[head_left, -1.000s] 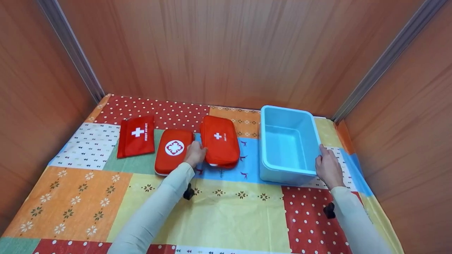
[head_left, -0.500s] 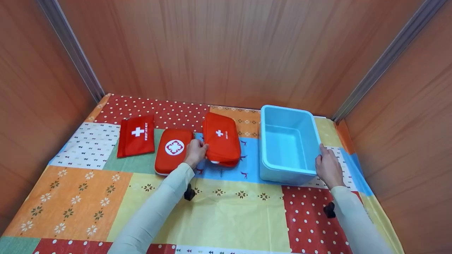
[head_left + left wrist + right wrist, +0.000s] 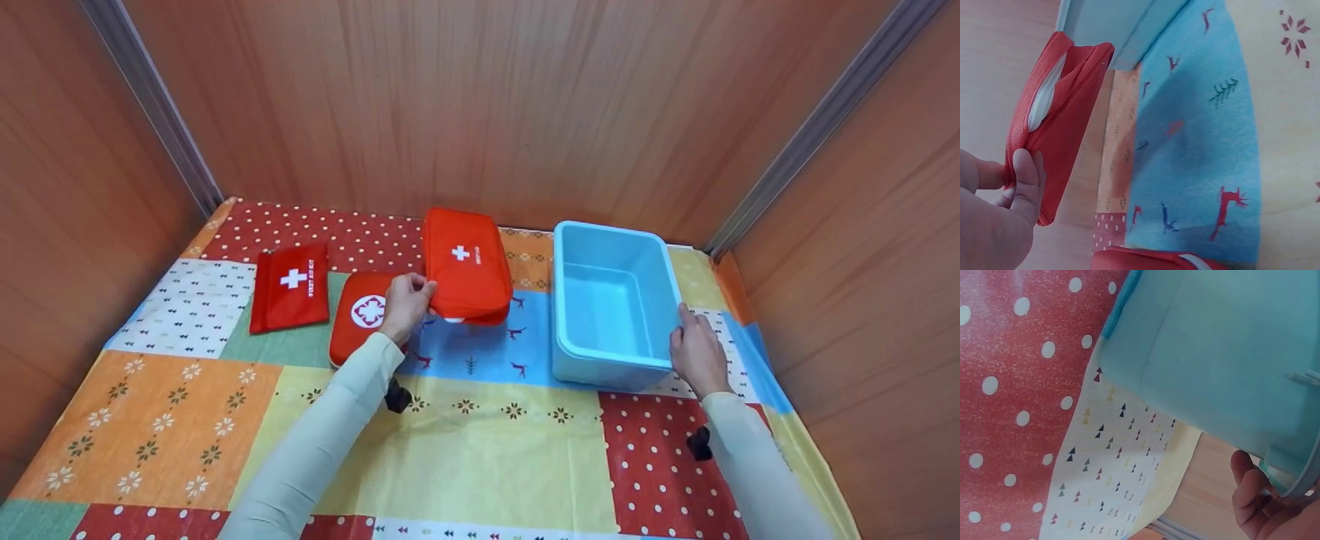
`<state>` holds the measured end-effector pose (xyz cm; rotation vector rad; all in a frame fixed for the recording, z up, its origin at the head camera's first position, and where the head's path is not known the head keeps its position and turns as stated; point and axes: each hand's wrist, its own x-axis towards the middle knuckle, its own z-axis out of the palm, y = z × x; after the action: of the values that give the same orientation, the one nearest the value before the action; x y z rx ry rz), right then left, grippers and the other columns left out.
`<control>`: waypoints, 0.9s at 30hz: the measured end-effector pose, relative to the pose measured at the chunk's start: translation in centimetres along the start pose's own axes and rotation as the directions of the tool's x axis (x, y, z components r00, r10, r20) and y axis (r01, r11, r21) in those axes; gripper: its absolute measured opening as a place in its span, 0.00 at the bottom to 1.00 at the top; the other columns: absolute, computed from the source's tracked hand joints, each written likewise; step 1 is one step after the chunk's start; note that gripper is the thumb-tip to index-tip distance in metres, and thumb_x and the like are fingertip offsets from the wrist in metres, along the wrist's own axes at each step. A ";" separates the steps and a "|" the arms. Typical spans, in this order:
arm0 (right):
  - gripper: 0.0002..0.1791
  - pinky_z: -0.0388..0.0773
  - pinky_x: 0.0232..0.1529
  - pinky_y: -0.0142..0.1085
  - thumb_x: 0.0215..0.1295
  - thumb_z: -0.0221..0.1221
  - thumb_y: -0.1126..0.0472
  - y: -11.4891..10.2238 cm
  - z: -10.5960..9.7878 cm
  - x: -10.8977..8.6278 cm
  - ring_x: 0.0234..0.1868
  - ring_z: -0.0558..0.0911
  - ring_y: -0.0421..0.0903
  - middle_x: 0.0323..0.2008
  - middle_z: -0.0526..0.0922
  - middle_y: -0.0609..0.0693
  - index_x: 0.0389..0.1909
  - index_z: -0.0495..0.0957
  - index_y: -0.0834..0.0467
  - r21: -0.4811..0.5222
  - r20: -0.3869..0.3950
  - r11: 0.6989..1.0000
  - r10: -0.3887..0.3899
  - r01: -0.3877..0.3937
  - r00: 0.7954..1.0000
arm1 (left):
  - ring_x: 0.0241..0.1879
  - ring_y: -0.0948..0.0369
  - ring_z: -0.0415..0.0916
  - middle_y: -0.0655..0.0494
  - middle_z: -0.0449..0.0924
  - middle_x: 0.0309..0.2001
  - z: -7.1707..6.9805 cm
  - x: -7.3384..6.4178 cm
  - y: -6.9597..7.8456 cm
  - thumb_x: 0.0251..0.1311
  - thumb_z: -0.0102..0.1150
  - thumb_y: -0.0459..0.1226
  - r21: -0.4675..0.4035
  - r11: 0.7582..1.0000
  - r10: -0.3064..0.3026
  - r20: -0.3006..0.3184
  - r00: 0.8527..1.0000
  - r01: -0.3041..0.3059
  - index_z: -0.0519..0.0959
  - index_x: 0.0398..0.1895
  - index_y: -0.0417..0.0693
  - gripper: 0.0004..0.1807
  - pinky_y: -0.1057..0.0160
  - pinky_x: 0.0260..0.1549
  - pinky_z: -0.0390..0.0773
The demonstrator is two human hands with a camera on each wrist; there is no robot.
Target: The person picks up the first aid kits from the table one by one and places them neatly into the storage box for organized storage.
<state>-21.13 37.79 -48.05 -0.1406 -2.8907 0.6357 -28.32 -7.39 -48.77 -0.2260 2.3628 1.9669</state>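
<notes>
My left hand (image 3: 407,306) pinches the left edge of a red first aid pouch (image 3: 469,274) with a white cross, held up off the cloth. In the left wrist view, thumb and fingers squeeze the pouch (image 3: 1064,135) beside its white zipper, and a shadow falls on the blue patch below. Under that hand lies a red hard-looking first aid case (image 3: 358,330) with a round white emblem, partly covered by the hand. My right hand (image 3: 699,354) grips the right rim of a light blue plastic bin (image 3: 611,364); in the right wrist view its fingers curl under the rim.
A flat red first aid pouch (image 3: 291,289) lies at the far left. A patchwork-patterned tablecloth (image 3: 487,450) covers the table. Wood-look panels (image 3: 480,112) stand behind and at both sides, close behind the bin.
The left hand has raised the red pouch off the cloth, and it has moved away toward the back panel. The right hand and the bin have stayed in place.
</notes>
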 end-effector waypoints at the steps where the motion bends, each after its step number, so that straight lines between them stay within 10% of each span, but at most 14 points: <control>1: 0.29 0.76 0.58 0.62 0.80 0.44 0.64 0.0 0.0 0.0 0.56 0.77 0.70 0.56 0.71 0.72 0.77 0.55 0.70 0.000 0.001 1.000 0.000 0.000 1.000 | 0.27 0.55 0.82 0.47 0.78 0.34 -0.1 0.0 0.3 0.75 0.57 0.36 -0.008 1.000 0.005 -0.003 1.000 -0.005 0.78 0.45 0.35 0.10 0.71 0.25 0.81; 27: 0.29 0.75 0.58 0.64 0.79 0.44 0.65 -0.1 0.0 0.1 0.54 0.77 0.72 0.56 0.71 0.74 0.76 0.56 0.70 -0.020 -0.005 1.000 -0.001 0.001 1.000 | 0.30 0.60 0.81 0.44 0.82 0.41 -0.7 -1.5 3.8 0.76 0.55 0.35 -0.160 0.980 0.128 0.041 0.991 -0.120 0.79 0.50 0.34 0.11 0.61 0.37 0.86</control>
<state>-21.18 37.75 -48.00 -0.1426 -2.8927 0.6059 -27.38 -7.24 -44.70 -0.0351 2.2433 2.1894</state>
